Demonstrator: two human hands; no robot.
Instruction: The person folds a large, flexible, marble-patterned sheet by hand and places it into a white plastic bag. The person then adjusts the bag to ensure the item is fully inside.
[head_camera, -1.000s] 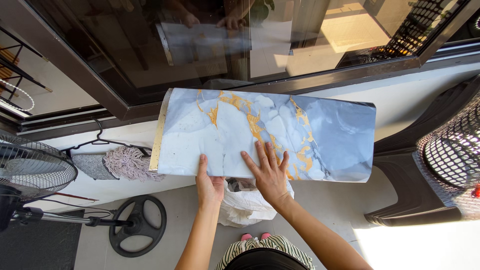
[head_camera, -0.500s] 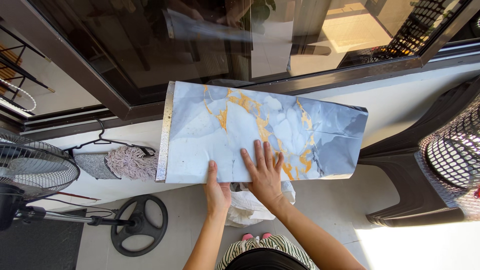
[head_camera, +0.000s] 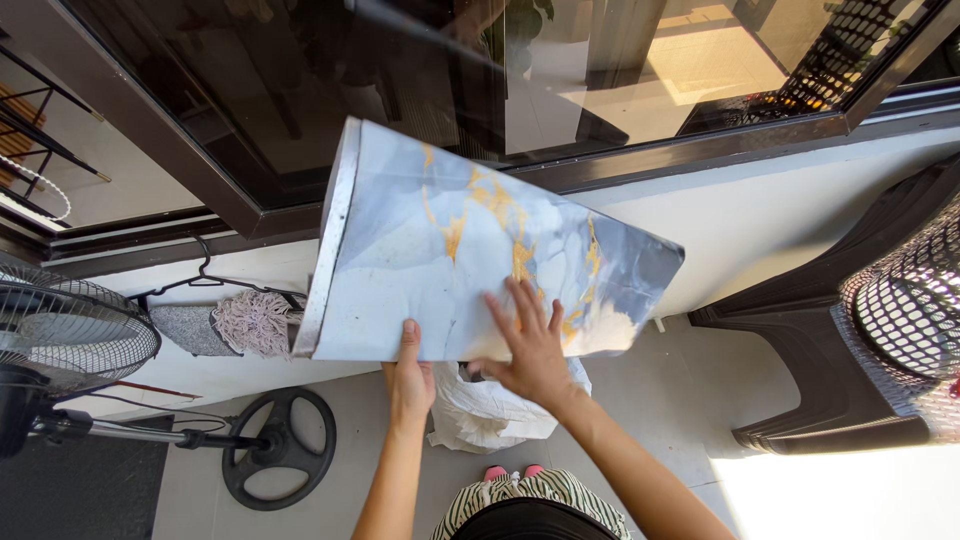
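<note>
A large sheet (head_camera: 430, 250) printed like blue-grey marble with gold veins is held up in front of a dark window. It tilts, its left edge raised and its right end curling away. My left hand (head_camera: 408, 378) grips the sheet's lower edge, thumb on top. My right hand (head_camera: 530, 345) lies flat on the sheet's face near the lower middle, fingers spread. Under both hands sits a white plastic bag (head_camera: 490, 405) on the floor.
A standing fan (head_camera: 70, 335) with a round black base (head_camera: 280, 450) is at the left. A hanger with a grey mop cloth (head_camera: 235, 322) leans on the low white wall. A dark plastic chair (head_camera: 850, 330) stands at the right. The dark-framed window (head_camera: 300, 90) runs across the top.
The sheet has swung up and turned: its left edge rose, its right end drew in leftward and curled. Both hands stayed at the lower edge, the left shifting slightly left.
</note>
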